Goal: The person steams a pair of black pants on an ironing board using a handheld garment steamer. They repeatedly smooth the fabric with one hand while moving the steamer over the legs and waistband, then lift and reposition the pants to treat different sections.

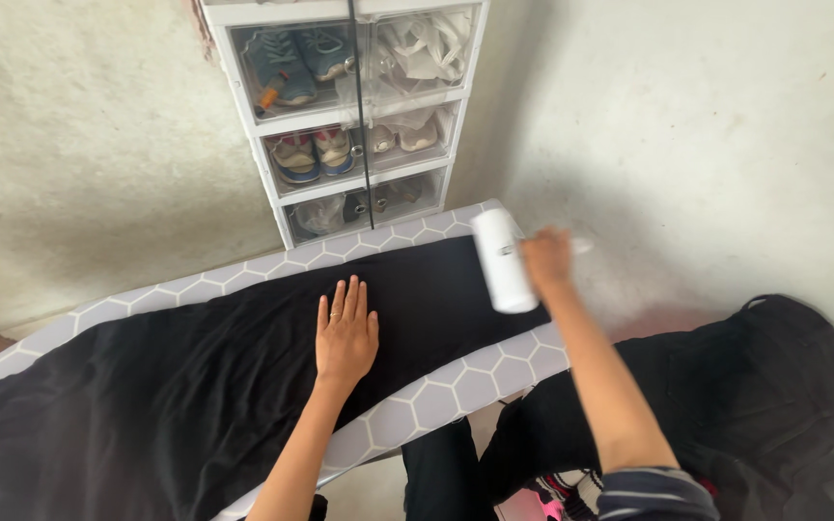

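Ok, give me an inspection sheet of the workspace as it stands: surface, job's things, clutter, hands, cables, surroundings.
Surface: ironing board with a grey hexagon-pattern cover, running slantwise across the view.
Job's things: black garment spread flat along the board; white lint roller at its far end.
Clutter: another dark garment heaped on the floor to the right.
Hands: left hand flat on the black garment, fingers spread; right hand gripping the roller's handle.
Cables: nothing seen.
Surroundings: pale floor; clear-fronted shoe rack holding pairs of shoes, beyond the board.
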